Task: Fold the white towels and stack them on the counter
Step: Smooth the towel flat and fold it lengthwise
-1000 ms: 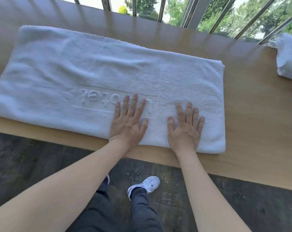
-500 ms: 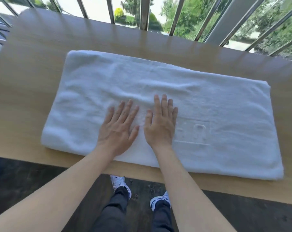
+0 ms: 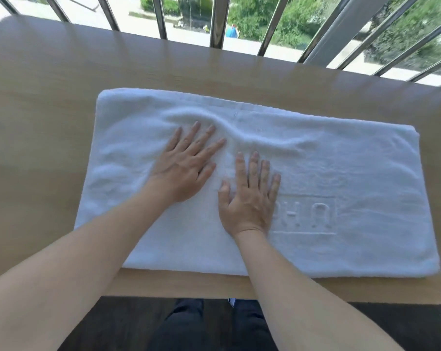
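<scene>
Both palms are pressing flat, fingers straight, on the folded white towel (image 3: 328, 178): the right hand (image 3: 248, 196) nearer, the left hand (image 3: 184, 168) just beyond it. That towel is lying lengthwise on the wooden counter (image 3: 50, 97), a ridge bunching ahead of the fingertips; railing bars (image 3: 218, 20) are standing behind.
</scene>
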Demonstrator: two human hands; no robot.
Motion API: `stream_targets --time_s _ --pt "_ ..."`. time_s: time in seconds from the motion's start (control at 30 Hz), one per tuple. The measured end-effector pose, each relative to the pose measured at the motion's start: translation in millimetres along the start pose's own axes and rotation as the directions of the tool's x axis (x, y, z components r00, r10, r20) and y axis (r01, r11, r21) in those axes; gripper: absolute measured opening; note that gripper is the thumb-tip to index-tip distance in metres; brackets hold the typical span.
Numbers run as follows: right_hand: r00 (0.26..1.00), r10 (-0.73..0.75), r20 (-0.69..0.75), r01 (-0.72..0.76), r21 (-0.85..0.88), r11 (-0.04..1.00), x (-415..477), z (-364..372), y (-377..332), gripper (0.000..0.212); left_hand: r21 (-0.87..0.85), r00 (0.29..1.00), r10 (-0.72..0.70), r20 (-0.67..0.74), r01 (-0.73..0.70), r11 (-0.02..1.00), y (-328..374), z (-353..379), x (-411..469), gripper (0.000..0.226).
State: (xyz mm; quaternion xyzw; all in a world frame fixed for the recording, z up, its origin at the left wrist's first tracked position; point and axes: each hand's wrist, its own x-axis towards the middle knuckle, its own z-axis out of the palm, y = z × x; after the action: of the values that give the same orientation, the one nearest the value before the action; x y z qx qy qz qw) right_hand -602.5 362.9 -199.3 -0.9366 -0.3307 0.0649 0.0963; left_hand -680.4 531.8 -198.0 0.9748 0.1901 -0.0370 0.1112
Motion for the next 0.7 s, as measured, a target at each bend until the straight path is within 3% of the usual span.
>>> stream_targets --time_s 0.3,0.5,0.7 --pt "0.999 -0.021 -0.049 0.019 -0.029 0.999 2.2 3.5 1.2 0.066 0.007 0.987 -0.161 0.016 0.161 0.987 -26.4 -16.3 66.4 0.062" --pt "0.996 -0.029 -0.080 0.025 -0.040 0.999 3.0 4.3 3.3 0.065 -0.040 0.992 -0.121 0.023 0.122 0.992 14.6 -4.2 -11.5 0.063" --pt "0.996 -0.032 -0.084 0.030 -0.027 0.999 1.8 6.7 2.7 0.064 -0.036 0.917 -0.398 0.031 0.399 0.916 -50.2 -14.8 -37.3 0.066"
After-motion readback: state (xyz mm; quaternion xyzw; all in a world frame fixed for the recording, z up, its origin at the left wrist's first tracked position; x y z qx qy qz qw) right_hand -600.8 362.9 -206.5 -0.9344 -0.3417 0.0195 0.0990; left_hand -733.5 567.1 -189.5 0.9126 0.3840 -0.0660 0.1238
